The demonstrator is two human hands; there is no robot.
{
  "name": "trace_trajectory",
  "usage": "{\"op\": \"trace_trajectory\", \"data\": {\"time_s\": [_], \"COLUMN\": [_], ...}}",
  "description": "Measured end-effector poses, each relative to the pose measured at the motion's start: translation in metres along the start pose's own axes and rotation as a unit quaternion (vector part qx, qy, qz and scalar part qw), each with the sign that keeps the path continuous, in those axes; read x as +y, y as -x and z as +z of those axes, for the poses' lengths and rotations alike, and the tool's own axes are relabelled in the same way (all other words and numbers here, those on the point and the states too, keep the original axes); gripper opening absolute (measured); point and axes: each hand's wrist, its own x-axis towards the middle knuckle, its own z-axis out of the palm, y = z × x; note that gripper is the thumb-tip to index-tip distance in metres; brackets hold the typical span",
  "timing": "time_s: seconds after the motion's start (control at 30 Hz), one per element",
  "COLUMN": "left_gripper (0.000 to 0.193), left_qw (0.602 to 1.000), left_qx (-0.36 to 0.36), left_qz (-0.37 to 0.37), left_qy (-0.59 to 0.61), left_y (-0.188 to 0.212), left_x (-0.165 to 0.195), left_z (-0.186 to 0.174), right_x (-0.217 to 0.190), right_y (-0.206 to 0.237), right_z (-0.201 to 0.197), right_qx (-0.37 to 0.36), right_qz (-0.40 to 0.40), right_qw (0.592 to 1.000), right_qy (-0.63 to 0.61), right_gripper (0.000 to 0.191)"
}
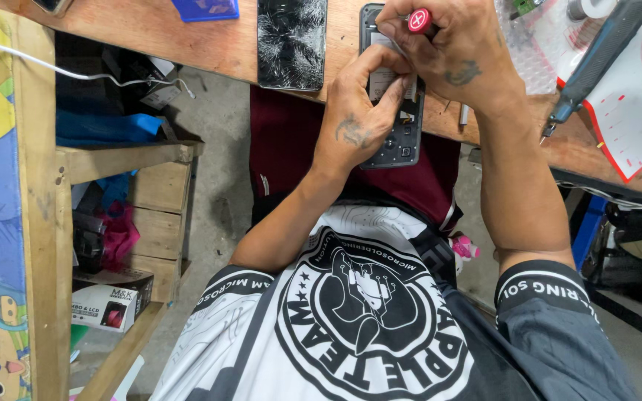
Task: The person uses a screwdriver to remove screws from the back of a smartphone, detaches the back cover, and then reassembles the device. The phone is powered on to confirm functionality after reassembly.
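1. At the far left a white cable (pixel 76 73) runs over a wooden shelf (pixel 124 154). A cardboard box (pixel 109 301) sits lower down in the shelf, well apart from the work.

2. On the wooden surface (pixel 224 44) lies a blue item (pixel 206 9), cut off by the top edge. Just right of it is a phone with a badly cracked screen (pixel 291 41), face up, with neither hand on it.

3. The left hand (pixel 358 111) rests on the opened phone (pixel 403 145). Its fingers are curled and the thumb and forefinger press on the upper half, pinning the phone against the surface. The phone lies near the surface's edge, just right of the cracked one, with its back off and its inner parts showing.

4. The right hand (pixel 447 52) is closed around a small screwdriver with a red cap (pixel 419 20) and holds it upright over the top of the opened phone. The fingers hide the tip, so I cannot tell whether it sits in a screw.

5. The step in hand looks like fine screwdriver work inside the opened phone. Any further turn calls for the driver to be kept upright, light pressure, and the left hand bracing the phone so it cannot slide off the edge.

6. To the right lie a sheet of bubble wrap (pixel 529 37) and a dark powered driver (pixel 596 59). The driver lies slantwise on a white mat with a red border (pixel 633 119), and neither hand touches it.
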Motion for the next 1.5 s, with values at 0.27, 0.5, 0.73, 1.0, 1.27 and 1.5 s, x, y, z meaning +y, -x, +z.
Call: {"op": "trace_trajectory", "data": {"time_s": [0.27, 0.5, 0.73, 1.0, 1.27, 1.5], "left_gripper": [0.01, 0.01, 0.011, 0.01, 0.01, 0.01], "left_qw": [1.0, 1.0, 1.0, 1.0, 1.0, 1.0], "left_qx": [0.002, -0.004, -0.006, -0.006, -0.008, -0.016], "left_qz": [-0.008, 0.004, 0.005, -0.015, -0.013, -0.016], "left_qy": [-0.008, -0.01, -0.006, -0.001, 0.002, -0.004], "left_y": [0.001, 0.0, 0.0, 0.001, 0.001, 0.0], "left_x": [0.003, -0.001, -0.001, -0.001, -0.003, 0.0], "left_z": [-0.002, -0.004, -0.004, -0.004, -0.003, -0.005], "right_x": [0.004, 0.009, 0.013, -0.021, -0.053, -0.047], "right_y": [0.002, 0.008, 0.013, 0.03, 0.032, 0.025], "right_z": [0.0, 0.001, -0.006, -0.049, -0.038, -0.016], "right_qx": [0.023, 0.026, 0.03, 0.101, 0.155, 0.12], "right_qz": [-0.042, 0.007, 0.04, 0.069, -0.007, -0.06], "right_qw": [0.999, 0.998, 0.999, 0.992, 0.985, 0.984], "right_qy": [0.001, -0.052, 0.012, -0.033, -0.078, -0.114], "right_gripper": [0.007, 0.012, 0.022, 0.029, 0.023, 0.015]}}
